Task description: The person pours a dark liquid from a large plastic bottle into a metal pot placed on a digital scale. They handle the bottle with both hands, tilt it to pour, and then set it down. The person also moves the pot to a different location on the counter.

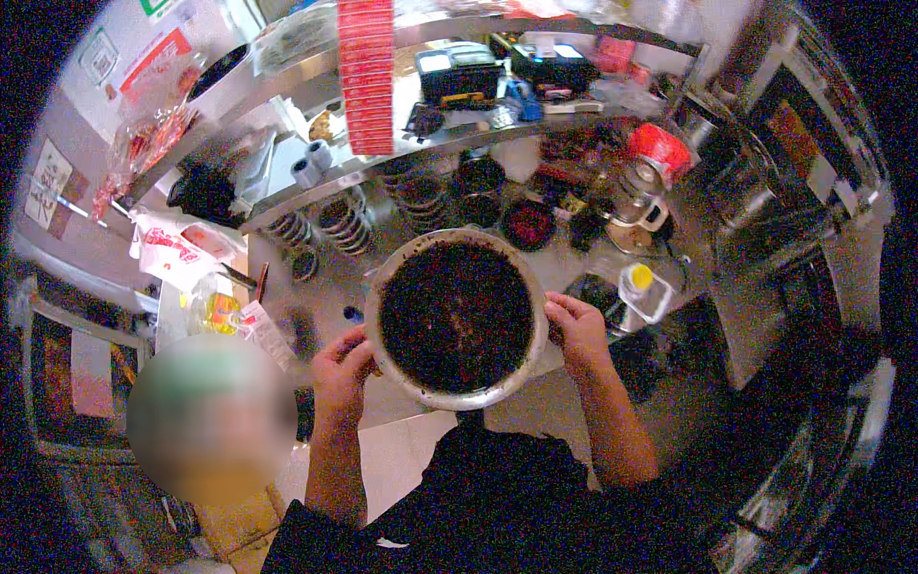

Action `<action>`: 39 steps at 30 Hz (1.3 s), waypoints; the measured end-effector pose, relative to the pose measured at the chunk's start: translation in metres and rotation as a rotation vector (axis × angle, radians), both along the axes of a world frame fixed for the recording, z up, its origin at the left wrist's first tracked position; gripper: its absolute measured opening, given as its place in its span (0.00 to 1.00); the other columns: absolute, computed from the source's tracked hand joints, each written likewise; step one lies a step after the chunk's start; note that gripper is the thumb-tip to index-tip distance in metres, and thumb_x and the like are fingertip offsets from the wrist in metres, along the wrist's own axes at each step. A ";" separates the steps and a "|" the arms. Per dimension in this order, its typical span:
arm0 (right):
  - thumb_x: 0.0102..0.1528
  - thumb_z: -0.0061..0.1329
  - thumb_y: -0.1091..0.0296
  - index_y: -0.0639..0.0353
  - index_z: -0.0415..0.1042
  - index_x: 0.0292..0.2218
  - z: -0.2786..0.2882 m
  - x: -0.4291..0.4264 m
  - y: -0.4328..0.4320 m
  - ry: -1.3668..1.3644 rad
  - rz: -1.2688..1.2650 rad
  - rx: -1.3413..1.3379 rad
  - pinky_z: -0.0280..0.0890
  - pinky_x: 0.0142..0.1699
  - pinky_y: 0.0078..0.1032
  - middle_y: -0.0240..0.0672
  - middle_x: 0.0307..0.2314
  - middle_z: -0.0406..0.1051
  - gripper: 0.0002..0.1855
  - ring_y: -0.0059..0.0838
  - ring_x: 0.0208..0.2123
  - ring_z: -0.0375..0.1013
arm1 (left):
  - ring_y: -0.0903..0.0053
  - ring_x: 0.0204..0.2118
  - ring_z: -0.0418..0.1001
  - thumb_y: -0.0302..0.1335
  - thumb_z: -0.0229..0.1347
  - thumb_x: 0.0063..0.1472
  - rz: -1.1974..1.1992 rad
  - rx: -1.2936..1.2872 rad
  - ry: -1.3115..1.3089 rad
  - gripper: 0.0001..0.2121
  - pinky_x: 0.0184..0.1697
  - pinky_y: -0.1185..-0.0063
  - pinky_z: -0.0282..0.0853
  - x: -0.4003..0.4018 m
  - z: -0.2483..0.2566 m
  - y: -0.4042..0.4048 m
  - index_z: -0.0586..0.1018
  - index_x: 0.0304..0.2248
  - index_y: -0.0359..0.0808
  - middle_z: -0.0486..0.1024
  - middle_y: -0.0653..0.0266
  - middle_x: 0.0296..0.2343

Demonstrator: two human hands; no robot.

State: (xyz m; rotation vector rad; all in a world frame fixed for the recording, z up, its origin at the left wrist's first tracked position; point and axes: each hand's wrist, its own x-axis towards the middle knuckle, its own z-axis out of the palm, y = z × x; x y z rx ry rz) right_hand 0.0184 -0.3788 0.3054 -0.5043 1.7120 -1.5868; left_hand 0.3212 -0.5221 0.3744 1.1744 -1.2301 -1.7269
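Note:
A large round metal pot (459,400) full of a dark, speckled content is held level in front of my body, between my two hands. My left hand (346,359) is closed on its left side, fingers at the rim. On the opposite side my right hand (574,326) grips the pot at its right edge. What the dark content is cannot be told. Just beyond the pot, on the metal counter, are a bowl with dark red content (529,224) and stacks of round containers (346,224).
A glass jug (637,190) and a clear tray with a yellow-capped container (637,278) are at the right. A shelf (445,147) with rolls and black boxes (459,75) spans the back. At left are a bottle of yellow liquid (221,312), plastic bags (176,244) and another person, blurred (211,420).

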 end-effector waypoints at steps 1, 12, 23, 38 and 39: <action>0.52 0.51 0.68 0.66 0.72 0.40 0.011 0.000 0.016 -0.012 -0.015 0.038 0.66 0.32 0.18 0.32 0.29 0.73 0.15 0.22 0.27 0.71 | 0.82 0.23 0.70 0.23 0.55 0.53 -0.021 0.002 0.020 0.13 0.27 0.83 0.66 -0.003 0.012 0.013 0.76 0.38 0.27 0.76 0.64 0.26; 0.52 0.51 0.63 0.64 0.75 0.38 0.070 -0.026 0.247 0.194 -0.174 0.031 0.64 0.32 0.17 0.28 0.26 0.74 0.15 0.16 0.26 0.69 | 0.82 0.23 0.67 0.31 0.51 0.54 -0.212 0.008 -0.178 0.18 0.25 0.82 0.64 -0.060 -0.007 0.148 0.73 0.42 0.28 0.71 0.68 0.23; 0.52 0.50 0.66 0.62 0.76 0.36 0.044 -0.077 0.448 0.105 -0.448 0.188 0.63 0.31 0.17 0.26 0.25 0.73 0.12 0.16 0.25 0.67 | 0.78 0.22 0.71 0.23 0.53 0.51 -0.532 0.125 0.031 0.13 0.25 0.82 0.69 -0.205 -0.023 0.303 0.74 0.37 0.26 0.75 0.62 0.26; 0.50 0.46 0.61 0.58 0.77 0.28 -0.013 -0.329 0.578 0.049 -0.889 0.187 0.53 0.24 0.17 0.23 0.18 0.68 0.12 0.16 0.18 0.60 | 0.78 0.29 0.74 0.25 0.53 0.54 -0.910 0.169 -0.080 0.11 0.33 0.80 0.70 -0.563 -0.053 0.412 0.77 0.36 0.30 0.77 0.64 0.30; 0.50 0.46 0.61 0.58 0.76 0.26 -0.014 -0.349 0.589 0.047 -0.927 0.197 0.52 0.24 0.17 0.23 0.17 0.68 0.12 0.16 0.18 0.60 | 0.80 0.29 0.73 0.25 0.53 0.54 -0.980 0.120 -0.042 0.10 0.33 0.80 0.70 -0.587 -0.062 0.418 0.77 0.36 0.30 0.76 0.65 0.29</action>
